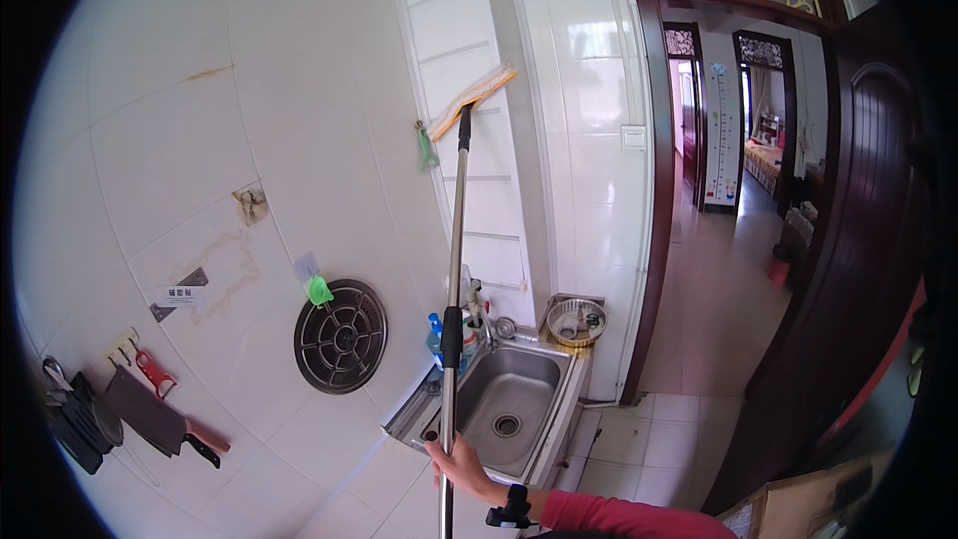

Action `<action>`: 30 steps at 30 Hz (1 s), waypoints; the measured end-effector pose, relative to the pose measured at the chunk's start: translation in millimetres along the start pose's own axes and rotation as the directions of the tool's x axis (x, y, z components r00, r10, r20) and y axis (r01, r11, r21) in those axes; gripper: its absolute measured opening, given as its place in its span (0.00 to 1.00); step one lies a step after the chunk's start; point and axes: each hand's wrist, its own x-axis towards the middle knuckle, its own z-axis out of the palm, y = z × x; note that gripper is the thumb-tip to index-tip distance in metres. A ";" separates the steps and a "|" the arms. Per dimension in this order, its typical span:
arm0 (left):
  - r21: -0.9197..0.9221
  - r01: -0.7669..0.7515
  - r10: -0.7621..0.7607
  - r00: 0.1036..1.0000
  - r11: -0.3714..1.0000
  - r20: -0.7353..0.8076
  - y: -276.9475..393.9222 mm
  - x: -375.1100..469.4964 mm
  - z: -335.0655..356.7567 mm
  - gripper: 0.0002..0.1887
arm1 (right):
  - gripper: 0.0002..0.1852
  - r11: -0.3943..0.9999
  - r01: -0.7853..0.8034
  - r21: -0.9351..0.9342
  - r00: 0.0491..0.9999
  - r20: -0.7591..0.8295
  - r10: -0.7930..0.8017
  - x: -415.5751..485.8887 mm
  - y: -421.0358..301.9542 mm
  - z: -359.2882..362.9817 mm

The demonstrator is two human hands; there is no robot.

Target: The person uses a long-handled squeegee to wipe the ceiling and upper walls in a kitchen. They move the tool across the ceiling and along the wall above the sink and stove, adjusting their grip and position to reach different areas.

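My right hand [458, 466], below a red sleeve and a black wrist strap, is closed around the metal telescopic pole [457, 239] of a flat mop. The pole runs upward past a black collar [451, 337] to the mop head [473, 101]. Its white and orange cloth pad lies slanted against or close to the white panelled strip [479, 142] on the wall; contact cannot be told. A green hook-like item [426, 148] hangs just left of the pad. My left hand is out of view.
A steel sink [516, 389] lies right of the pole, with bottles [435, 337] and a faucet [488, 326] behind it. A glass bowl [576, 322] stands at its corner. A cleaver [150, 408] and a red peeler [155, 373] hang at left. An open doorway [726, 314] is at right.
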 end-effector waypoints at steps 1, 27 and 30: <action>0.002 -0.009 0.009 1.000 1.000 -0.003 8.5 0.0 -1.6 0.04 | 0.13 0.999 0.042 0.014 0.999 0.008 -0.042 -5.5 2.2 0.3; 0.071 0.094 -0.084 0.987 0.993 -0.134 -30.3 -70.7 -80.0 0.05 | 0.16 0.793 -0.136 0.594 0.877 0.444 -0.183 -102.3 -58.7 53.9; 0.085 0.130 -0.112 0.976 0.988 -0.189 -60.3 -97.6 -109.0 0.05 | 0.22 0.731 -0.027 0.682 0.913 0.315 -0.260 -91.1 -86.7 62.5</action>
